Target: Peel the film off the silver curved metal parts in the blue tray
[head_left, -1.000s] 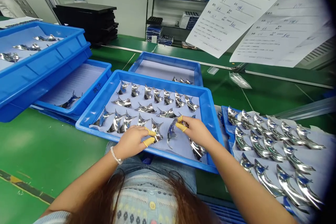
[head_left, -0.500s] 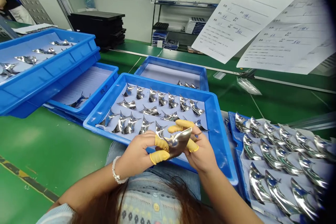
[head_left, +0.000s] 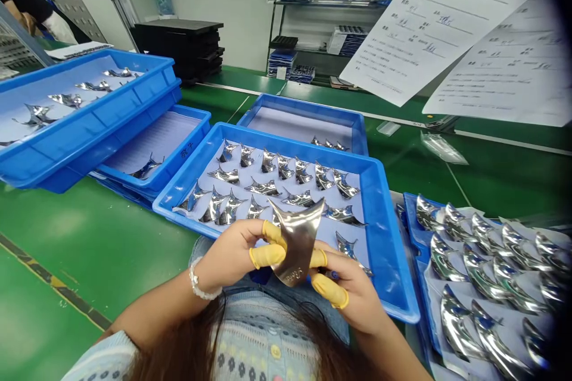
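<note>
A shiny, curved metal piece [head_left: 298, 238] with pointed upper corners and small raised marks near its lower end is held up above the near edge of the blue tray [head_left: 395, 250]. My left hand [head_left: 241, 253], in yellow finger cots, pinches its left edge between thumb and fingers. On the other side, my right hand [head_left: 351, 286], also with yellow finger cots, grips the lower right edge. Something small and blue shows by the right fingers; I cannot make out what it is. Rows of similar metal pieces [head_left: 263, 186] lie on white paper in the tray.
At right, another blue tray [head_left: 422, 303] carries larger curved metal pieces [head_left: 487, 277]. Stacked blue trays [head_left: 89, 131] stand at left, and one more tray [head_left: 308, 106] sits behind. Printed sheets [head_left: 402, 30] hang at upper right. Part of another person [head_left: 40, 15] shows at far left.
The metal piece has been turned from a slant to upright, its broad marked face now towards me. My right hand has shifted lower along its edge. The view has swung slightly left.
</note>
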Action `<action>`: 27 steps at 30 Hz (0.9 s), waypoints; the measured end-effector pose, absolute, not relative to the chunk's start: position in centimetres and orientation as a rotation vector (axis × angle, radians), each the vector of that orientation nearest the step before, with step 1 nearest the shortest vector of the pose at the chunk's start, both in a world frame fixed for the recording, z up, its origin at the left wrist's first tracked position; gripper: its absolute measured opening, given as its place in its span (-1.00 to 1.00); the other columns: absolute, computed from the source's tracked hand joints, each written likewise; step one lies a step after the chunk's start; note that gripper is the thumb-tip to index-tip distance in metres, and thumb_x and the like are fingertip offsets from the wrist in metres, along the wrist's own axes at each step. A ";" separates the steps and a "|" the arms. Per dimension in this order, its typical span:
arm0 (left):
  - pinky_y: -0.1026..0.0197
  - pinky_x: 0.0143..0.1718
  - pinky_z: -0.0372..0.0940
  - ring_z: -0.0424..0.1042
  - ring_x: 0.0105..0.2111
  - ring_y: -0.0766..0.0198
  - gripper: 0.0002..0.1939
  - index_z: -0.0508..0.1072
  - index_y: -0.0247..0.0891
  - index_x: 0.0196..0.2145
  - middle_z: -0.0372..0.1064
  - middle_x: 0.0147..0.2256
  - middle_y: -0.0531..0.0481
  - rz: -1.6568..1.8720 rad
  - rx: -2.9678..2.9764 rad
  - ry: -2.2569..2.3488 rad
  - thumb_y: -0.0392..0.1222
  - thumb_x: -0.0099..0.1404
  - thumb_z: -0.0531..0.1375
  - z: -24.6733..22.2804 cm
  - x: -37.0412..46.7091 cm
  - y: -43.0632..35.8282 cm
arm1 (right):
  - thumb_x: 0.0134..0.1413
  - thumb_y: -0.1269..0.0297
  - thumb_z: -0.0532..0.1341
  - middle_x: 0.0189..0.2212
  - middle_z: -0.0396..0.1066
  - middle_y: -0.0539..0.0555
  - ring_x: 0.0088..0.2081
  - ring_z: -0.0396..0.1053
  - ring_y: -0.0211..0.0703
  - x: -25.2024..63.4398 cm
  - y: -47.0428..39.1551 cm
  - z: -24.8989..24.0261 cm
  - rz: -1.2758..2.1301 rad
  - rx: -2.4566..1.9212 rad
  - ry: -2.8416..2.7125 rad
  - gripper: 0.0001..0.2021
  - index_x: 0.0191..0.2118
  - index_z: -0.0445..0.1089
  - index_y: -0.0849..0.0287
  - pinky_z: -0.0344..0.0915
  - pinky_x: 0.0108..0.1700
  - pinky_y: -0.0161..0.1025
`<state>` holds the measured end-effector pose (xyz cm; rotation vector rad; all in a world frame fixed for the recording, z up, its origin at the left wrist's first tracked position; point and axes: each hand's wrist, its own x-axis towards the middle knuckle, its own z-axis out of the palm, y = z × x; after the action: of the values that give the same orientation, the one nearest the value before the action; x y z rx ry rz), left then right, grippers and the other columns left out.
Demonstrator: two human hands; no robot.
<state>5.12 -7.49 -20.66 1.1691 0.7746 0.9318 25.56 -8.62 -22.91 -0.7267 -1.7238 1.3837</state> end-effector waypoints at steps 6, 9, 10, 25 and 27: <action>0.34 -0.48 0.13 0.19 -0.55 0.43 -0.63 0.39 -0.34 -0.46 0.25 -0.54 0.08 0.876 0.680 0.660 0.00 -0.04 0.38 -21.2 6.1 -6.9 | 0.22 0.17 0.16 -0.39 0.35 0.07 -0.33 0.30 -0.08 25.0 -9.3 -22.1 1.515 -0.591 -1.647 -0.82 -0.27 0.50 0.05 0.22 -0.25 -0.18; 0.33 -0.45 0.16 0.21 -0.53 0.42 -0.65 0.37 -0.35 -0.47 0.24 -0.54 0.07 0.823 0.580 0.625 -0.04 -0.04 0.38 -21.7 6.6 -6.8 | 0.19 0.15 0.20 -0.42 0.35 0.06 -0.38 0.29 -0.09 25.0 -9.7 -22.2 1.569 -0.597 -1.526 -0.84 -0.25 0.51 0.02 0.23 -0.32 -0.18; 0.33 -0.44 0.16 0.22 -0.53 0.41 -0.65 0.37 -0.35 -0.48 0.24 -0.54 0.06 0.809 0.560 0.619 -0.04 -0.04 0.38 -21.9 6.7 -6.7 | 0.18 0.16 0.21 -0.43 0.34 0.06 -0.39 0.29 -0.09 25.0 -9.8 -22.2 1.577 -0.600 -1.497 -0.85 -0.23 0.51 0.00 0.24 -0.33 -0.18; 0.31 -0.43 0.16 0.26 -0.51 0.39 -0.72 0.41 -0.37 -0.48 0.30 -0.52 0.03 0.948 0.673 0.602 -0.07 0.13 0.28 -21.9 5.7 -6.3 | -0.01 0.08 0.36 -0.62 0.22 -0.06 -0.68 -0.10 -0.40 24.1 -9.4 -24.1 1.730 -0.642 -1.007 -0.78 -0.44 0.47 0.13 -0.15 -0.59 -0.34; 0.30 -0.44 0.17 0.27 -0.50 0.39 -0.74 0.45 -0.39 -0.47 0.32 -0.51 0.01 0.946 0.701 0.590 -0.09 0.12 0.29 -21.5 5.5 -6.4 | 0.00 0.07 0.35 -0.62 0.23 -0.05 -0.68 -0.10 -0.40 24.0 -9.4 -24.5 1.744 -0.664 -0.987 -0.76 -0.43 0.47 0.14 -0.17 -0.58 -0.33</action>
<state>5.48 -6.35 -21.50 0.7009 0.5901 0.9459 24.05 -9.40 -24.49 -0.6637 -0.9869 1.7442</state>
